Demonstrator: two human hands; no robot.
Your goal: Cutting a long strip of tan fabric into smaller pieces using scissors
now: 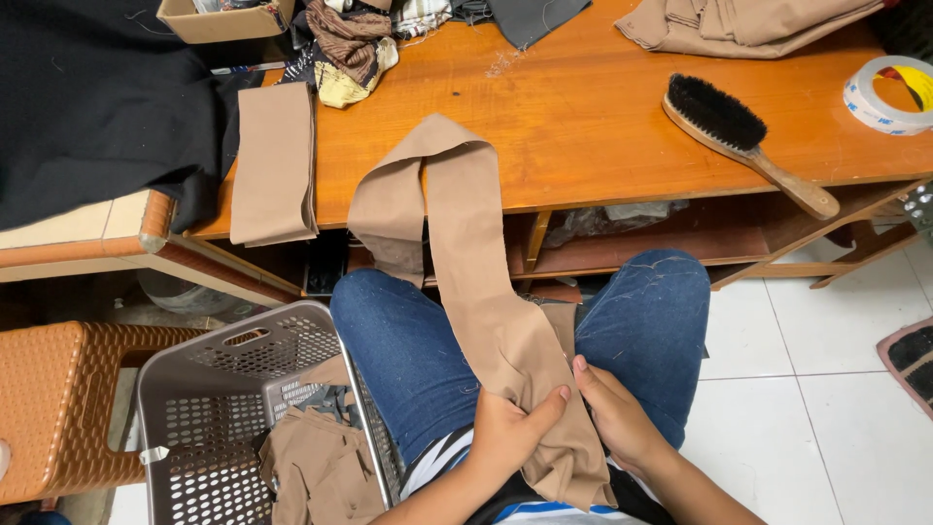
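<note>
A long tan fabric strip [466, 233] runs from the orange wooden table [583, 126] down over its front edge onto my lap, between my knees in blue jeans. My left hand [505, 433] pinches the strip's lower end from the left, thumb across the cloth. On the other side, my right hand [617, 418] presses against the same end, fingers under and along the fabric. Both hands rest low on my lap.
A second folded tan strip [275, 165] hangs off the table's left edge. A grey perforated basket [194, 389] with tan cloth pieces stands at my left, beside an orange stool [58, 408]. On the table lie a wooden brush [743, 141], tape roll [889, 92], beige cloth [739, 24] and black fabric [97, 97].
</note>
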